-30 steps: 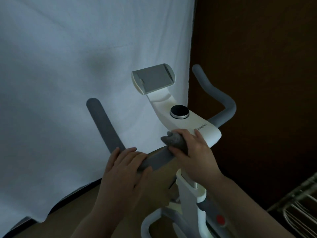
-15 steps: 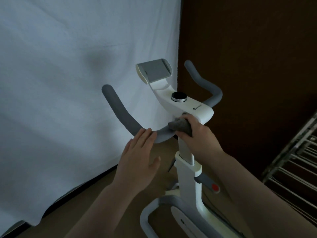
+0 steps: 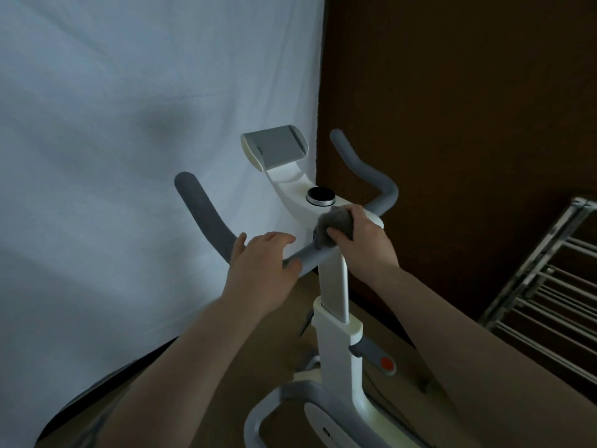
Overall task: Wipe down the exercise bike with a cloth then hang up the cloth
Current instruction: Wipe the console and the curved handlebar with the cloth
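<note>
From the head camera, a person stood over a white exercise bike point(image 3: 334, 305) in a dim room, both bare arms reaching down to its grey foam handlebar point(image 3: 206, 218). The right hand point(image 3: 361, 244) had its grip closed around a bunched grey cloth point(image 3: 332, 226), fingers curled over the top and thumb tucked beneath, pressing the cloth against the middle of the bar where it met the white console point(image 3: 300, 202), just below the round black dial point(image 3: 320, 195). The left hand point(image 3: 263, 260) lay on the left side of the bar, near the cloth but apart from it, its fingers draped over the foam and its thumb under the bar, a loose grip on the handlebar itself. A grey tablet holder point(image 3: 274, 147) rose tilted above the console, and the right horn of the bar point(image 3: 361, 166) curved up behind it. Lower on the post, a grey lever with a red button point(image 3: 386, 363) stuck out to the right. A white sheet point(image 3: 129, 156) hung behind the bike on the left, a dark brown wall point(image 3: 468, 108) on the right. A metal drying rack point(image 3: 549, 292) stood at the right edge, well apart from the cloth.
</note>
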